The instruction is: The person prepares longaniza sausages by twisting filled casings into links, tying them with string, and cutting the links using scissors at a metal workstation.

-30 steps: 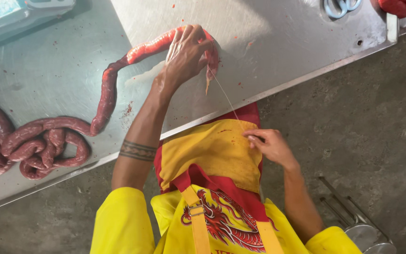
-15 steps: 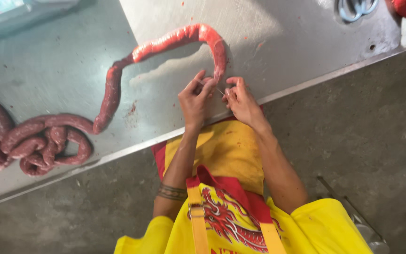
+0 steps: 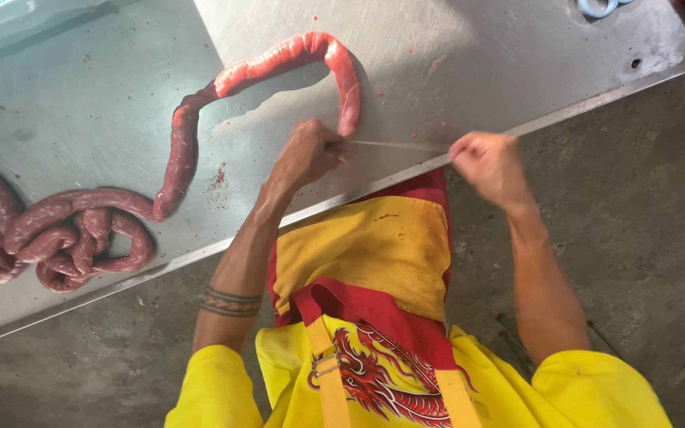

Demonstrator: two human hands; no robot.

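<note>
Both my fists were clenched on one taut string [image 3: 402, 146]: left hand [image 3: 307, 152] at the sausage [image 3: 279, 59] end, right hand [image 3: 489, 158] over the table [image 3: 517, 47] edge.

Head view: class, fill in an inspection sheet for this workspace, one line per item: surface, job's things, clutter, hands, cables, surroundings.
Surface: steel table, speckled with red bits.
Job's things: long red sausage, curved over the table, coiled at the left; thin string stretched taut between the hands near the sausage's end.
Clutter: blue loop-shaped item at the top edge, cut off by the frame.
Hands: left hand closed at the sausage's end; right hand closed on the string, past the table edge.
Cables: nothing seen.
Surroundings: grey concrete floor; yellow and red apron.
</note>
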